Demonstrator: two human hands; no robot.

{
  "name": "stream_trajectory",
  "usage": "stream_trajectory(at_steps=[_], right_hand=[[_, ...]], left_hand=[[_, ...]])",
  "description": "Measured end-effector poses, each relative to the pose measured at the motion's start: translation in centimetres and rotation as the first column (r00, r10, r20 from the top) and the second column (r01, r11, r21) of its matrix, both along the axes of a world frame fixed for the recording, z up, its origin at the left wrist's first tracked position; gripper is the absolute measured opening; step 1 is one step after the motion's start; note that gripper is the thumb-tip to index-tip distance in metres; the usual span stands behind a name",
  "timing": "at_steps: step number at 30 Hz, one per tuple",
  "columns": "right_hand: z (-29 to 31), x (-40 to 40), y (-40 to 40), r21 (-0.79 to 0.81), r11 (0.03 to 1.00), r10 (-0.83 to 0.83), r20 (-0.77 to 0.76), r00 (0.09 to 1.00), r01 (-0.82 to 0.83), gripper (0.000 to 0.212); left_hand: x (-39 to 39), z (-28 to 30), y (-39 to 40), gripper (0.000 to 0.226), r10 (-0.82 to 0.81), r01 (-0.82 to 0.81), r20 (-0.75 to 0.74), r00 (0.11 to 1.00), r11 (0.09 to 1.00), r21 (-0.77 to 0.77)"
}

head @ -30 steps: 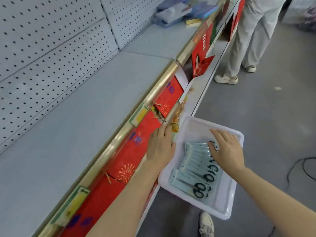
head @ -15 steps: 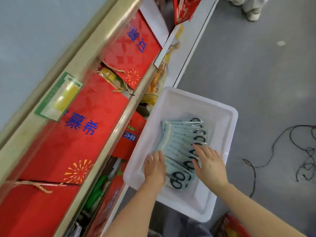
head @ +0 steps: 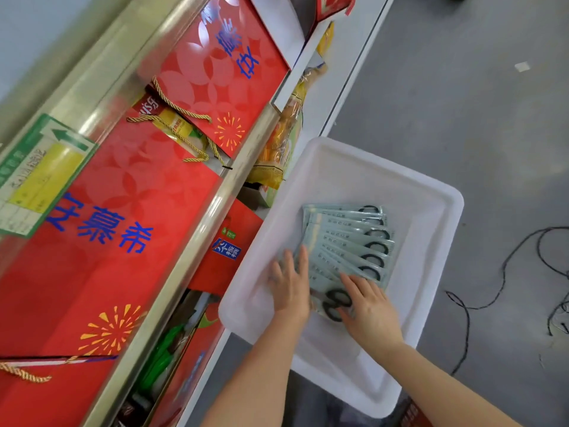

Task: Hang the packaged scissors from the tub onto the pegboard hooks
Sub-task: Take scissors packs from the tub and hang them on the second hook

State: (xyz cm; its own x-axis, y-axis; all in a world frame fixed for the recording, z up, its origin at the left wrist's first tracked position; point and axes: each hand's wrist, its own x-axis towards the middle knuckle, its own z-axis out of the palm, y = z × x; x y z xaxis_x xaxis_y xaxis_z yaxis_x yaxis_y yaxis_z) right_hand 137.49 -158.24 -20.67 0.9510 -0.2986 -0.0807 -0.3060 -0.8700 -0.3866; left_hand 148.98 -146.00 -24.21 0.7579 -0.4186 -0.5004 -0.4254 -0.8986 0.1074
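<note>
1. Blue Chinese characters ran across the red gift bags [head: 132, 211] on the shelf, left of both hands; the print on the green-and-yellow shelf tag [head: 37, 177] (with a green arrow) was too blurred to read.
2. A small blue label [head: 226, 249] with white characters sat on a red box on the lower shelf, just left of the left fingertips.
3. The tub [head: 431, 204] was white, smooth plastic, rectangular with rounded corners and a broad rim.
4. The scissors packs [head: 345, 241] lay fanned inside it, pale blue-green and glossy, each showing black loop handles; their small print could not be made out.
5. The left hand [head: 291, 288] lay flat, fingers straight and spread, fingertips pressing the near-left edge of the fan.
6. The right hand [head: 369, 306] rested on the nearest pack, fingers extended over its black handles; whether the thumb pinched the pack could not be told, as it was hidden.
7. The bags had twisted gold cord handles [head: 181, 118].
8. A black cable [head: 505, 272] snaked over the grey floor, well to the right of the right fingers.
9. The tub's near corner was partly covered by the forearms.
</note>
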Motion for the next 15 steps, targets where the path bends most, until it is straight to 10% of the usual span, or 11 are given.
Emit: stream_trajectory(at_steps=[15], right_hand=[[-2.2, 4.4, 1.7, -0.182, 0.983, -0.081, -0.271, 0.959, 0.032, 0.077]], left_hand=[[2.9, -1.0, 3.4, 0.126, -0.020, 0.024, 0.030, 0.999, 0.990, -0.138]])
